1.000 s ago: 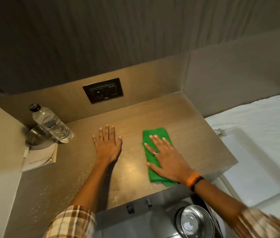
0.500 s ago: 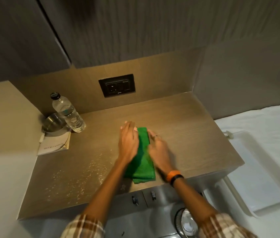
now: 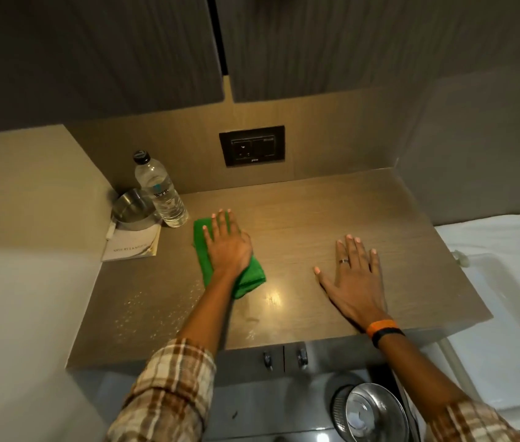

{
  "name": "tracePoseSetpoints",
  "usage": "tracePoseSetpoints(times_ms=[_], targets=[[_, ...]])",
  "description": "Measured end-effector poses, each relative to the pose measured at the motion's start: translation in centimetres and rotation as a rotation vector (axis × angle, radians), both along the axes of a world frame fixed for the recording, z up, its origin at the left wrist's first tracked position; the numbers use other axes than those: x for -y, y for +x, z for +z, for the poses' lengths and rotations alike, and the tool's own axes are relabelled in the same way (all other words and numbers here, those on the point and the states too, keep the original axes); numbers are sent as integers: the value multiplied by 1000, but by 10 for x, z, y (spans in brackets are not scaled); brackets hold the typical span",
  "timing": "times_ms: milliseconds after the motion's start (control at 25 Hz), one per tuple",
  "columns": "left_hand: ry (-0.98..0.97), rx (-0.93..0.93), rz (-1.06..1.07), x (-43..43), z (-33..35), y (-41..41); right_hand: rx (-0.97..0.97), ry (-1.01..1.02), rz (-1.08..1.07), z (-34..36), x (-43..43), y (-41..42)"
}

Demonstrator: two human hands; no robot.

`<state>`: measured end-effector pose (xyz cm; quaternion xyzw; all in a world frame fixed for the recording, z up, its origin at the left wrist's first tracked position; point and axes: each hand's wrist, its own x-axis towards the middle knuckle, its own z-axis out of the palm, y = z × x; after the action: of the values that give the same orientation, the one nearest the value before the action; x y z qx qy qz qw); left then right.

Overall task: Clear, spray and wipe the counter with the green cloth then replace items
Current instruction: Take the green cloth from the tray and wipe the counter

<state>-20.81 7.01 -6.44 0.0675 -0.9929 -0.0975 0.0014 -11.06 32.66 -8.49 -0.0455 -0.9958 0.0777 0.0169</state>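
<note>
Two hands lie flat on the brown wood-grain desk (image 3: 332,199), the right hand (image 3: 356,275) spread wide on bare surface, the left hand (image 3: 228,247) pressing the folded green cloth (image 3: 253,274) farther left, near the clear plastic water bottle (image 3: 161,193).

Bottle (image 3: 162,193) left of cloth (image 3: 253,275)

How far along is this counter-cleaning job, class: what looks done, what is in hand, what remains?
Done: the counter is sprayed, and its right part looks dry. In hand: the left hand presses the green cloth flat; the right hand rests bare. Left: droplets front-left, plus the uncleared corner holding the water bottle, steel bowl and booklet.
</note>
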Motion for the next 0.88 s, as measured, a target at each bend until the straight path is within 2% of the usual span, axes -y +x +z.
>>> tracePoseSetpoints(times_ms=[160, 280, 360, 480, 600, 680, 760, 800, 880], targets=[[45, -1, 335, 34, -5, 57, 5, 12, 24, 6, 6, 2], [124, 37, 386, -9, -1, 85, 21, 6, 11, 7, 6, 5], [108, 60, 229, -43, -4, 94, 29, -25, 23, 9, 7, 5], [29, 63, -152, -55, -9, 115, 104, -134, 9, 22, 6, 7], [17, 26, -372, -25, -10, 131, -31, -438, 28, 34, 41, 34], [-8, 34, -452, -1, -4, 134, -85, -580, 172, 38, 98, 61], [-66, 20, -487, 29, -1, 133, -10, -642, 257, 31, 158, 78], [-72, -10, -456, 52, 2, 133, 41, -602, 233, 27, 183, 77], [-28, -96, -282, 111, 9, 139, 82, -356, 91, 19, 217, 72]])
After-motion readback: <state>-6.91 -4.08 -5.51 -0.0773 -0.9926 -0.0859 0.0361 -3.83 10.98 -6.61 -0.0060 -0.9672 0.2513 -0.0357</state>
